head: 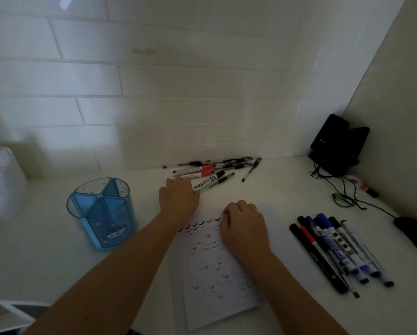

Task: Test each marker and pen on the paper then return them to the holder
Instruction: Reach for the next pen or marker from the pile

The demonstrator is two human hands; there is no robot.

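Observation:
A blue divided holder [101,213] stands at the left and looks empty. The paper [212,269], covered with small check marks, lies in front of me. My left hand [178,197] reaches into a pile of pens and markers [214,166] by the wall; its fingers curl at the near end of a white marker with a black cap [208,180]. My right hand [243,226] rests on the paper's top edge with its fingers curled under; nothing shows in it. A second group of several markers [335,250] lies to the right of the paper.
Black devices [338,143] with tangled cables [342,192] fill the back right corner. A dark object [412,235] lies at the right edge. A white roll [7,165] stands far left. The tiled wall runs close behind the pens.

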